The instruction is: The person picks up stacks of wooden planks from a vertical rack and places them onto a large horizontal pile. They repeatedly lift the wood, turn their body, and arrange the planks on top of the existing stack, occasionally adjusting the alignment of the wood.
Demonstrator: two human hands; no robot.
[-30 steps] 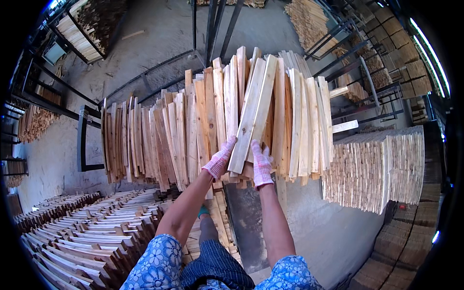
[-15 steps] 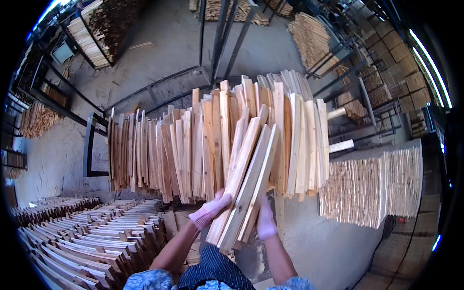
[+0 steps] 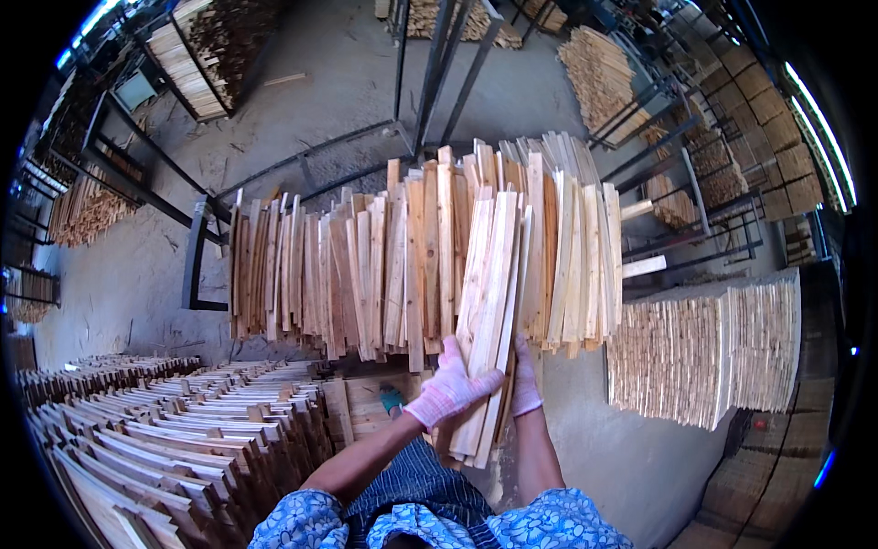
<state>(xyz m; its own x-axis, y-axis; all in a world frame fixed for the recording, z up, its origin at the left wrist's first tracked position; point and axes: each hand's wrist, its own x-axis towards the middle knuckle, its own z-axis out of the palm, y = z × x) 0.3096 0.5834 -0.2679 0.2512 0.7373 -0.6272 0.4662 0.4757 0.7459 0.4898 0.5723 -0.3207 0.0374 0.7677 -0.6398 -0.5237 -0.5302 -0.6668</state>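
A bundle of several pale wooden slats (image 3: 487, 288) lies between my hands, pressed together, its far end over a long row of upright-leaning boards (image 3: 366, 274). My left hand (image 3: 455, 389), in a pinkish-white knit glove, grips the bundle from the left, with some of its fingers lying across the top faces. My right hand (image 3: 526, 382), gloved alike, holds the right side of the bundle; part of its fingers is hidden behind the slats. The near ends of the slats point toward my body.
Stacked strips with spacers (image 3: 192, 430) fill the lower left. A neat pale wood stack (image 3: 700, 348) stands at the right. A black metal frame (image 3: 192, 265) borders the board row's left end, and metal posts (image 3: 434, 78) rise behind it. A teal object (image 3: 390, 397) lies near my left wrist.
The fanned slats have drawn together into a tighter bundle and stand straighter, less slanted to the right. My left hand has shifted right, onto their top faces. The view has moved slightly.
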